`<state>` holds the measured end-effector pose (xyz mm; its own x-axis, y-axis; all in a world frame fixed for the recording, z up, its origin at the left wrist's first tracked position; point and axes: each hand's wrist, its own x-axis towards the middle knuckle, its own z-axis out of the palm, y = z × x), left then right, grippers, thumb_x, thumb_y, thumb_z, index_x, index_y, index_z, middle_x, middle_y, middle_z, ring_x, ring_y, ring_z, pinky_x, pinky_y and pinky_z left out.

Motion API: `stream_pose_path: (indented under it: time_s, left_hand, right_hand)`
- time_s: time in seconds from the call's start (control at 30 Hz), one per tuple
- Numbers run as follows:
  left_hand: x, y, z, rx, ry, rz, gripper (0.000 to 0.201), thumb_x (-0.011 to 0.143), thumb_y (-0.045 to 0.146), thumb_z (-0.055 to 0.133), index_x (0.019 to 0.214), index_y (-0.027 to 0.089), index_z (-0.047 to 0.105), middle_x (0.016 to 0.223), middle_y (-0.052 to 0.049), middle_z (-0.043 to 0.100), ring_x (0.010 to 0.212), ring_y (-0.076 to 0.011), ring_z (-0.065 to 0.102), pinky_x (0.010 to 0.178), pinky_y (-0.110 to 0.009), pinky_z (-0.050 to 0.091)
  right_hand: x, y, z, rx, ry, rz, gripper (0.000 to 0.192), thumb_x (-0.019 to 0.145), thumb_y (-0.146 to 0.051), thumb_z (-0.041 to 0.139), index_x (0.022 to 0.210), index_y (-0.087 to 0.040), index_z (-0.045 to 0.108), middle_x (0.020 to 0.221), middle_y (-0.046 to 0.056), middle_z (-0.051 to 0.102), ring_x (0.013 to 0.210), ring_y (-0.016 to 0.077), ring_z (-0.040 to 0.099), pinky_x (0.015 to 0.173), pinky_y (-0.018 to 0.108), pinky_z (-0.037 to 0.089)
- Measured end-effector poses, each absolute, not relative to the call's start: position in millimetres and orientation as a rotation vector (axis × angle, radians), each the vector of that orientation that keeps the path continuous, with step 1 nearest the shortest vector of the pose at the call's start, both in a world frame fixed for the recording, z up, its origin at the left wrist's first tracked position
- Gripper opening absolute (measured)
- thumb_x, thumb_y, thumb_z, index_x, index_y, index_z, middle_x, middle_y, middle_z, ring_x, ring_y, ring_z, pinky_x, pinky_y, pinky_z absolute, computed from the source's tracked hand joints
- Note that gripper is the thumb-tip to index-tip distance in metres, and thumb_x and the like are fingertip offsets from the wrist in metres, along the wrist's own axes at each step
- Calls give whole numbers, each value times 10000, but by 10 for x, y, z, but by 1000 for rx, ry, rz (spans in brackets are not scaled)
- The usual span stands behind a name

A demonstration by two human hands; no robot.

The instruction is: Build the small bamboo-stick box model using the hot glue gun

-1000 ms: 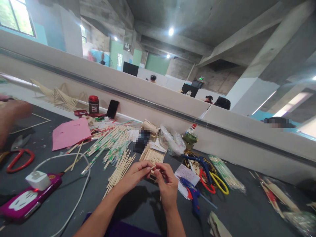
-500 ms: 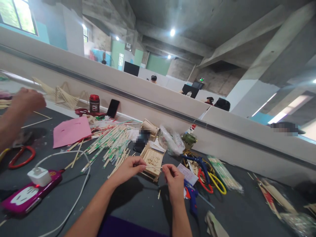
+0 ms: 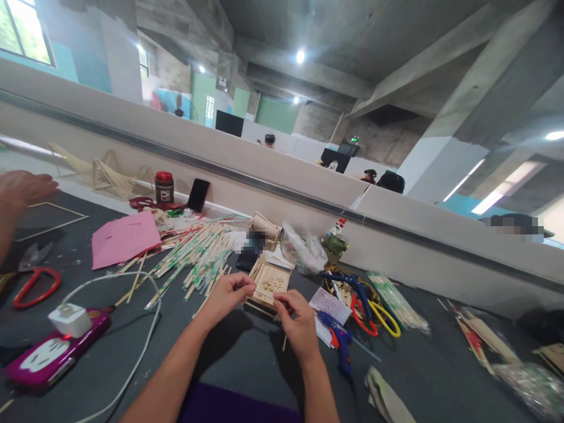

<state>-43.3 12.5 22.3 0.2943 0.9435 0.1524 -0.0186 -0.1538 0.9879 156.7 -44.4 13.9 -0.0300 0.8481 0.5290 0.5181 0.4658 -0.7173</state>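
At table centre, left hand [image 3: 229, 294] and right hand [image 3: 296, 317] grip wooden stick frame [image 3: 268, 284].

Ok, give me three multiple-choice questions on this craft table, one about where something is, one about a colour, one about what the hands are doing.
1. Where does the white charger plug rest?
A. on the magenta phone
B. on the pink paper sheet
C. beside the blue glue gun

2. What colour are the handles of the scissors at the far left of the dark table?
A. yellow
B. red
C. green

3. What are the left hand and right hand doing?
A. lying flat on the table
B. gripping the glue gun
C. pinching a thin wooden stick by the small stick-built wooden box

Answers: 1 A, the plug sits on top of the phone; 2 B, the loops are red; 3 C, the fingertips of both hands are closed together in front of the box.
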Motion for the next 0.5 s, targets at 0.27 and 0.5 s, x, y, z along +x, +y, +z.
stream_pose_path:
  time_s: [0.27,0.5]
  left_hand:
    - [-563,253,47,1406,1164,1225,232,748,329,552,918,176,597,735,10,599,594,-126,542,478,-201,374]
    - [-468,297,-178,1644,1099,1065,284,551,138,645,824,195,588,801,14,647,768,-175,599,727,-284,464]
  right_hand:
    - [1599,-416,99,-1212,-1734,52,97,851,-177,617,860,-231,698,997,61,570,978,221,521,852,374,429]
    - [1623,-389,35,-1231,-1846,4,117,814,-157,663,832,-260,716,1013,54,571,1006,237,505,867,404,413]
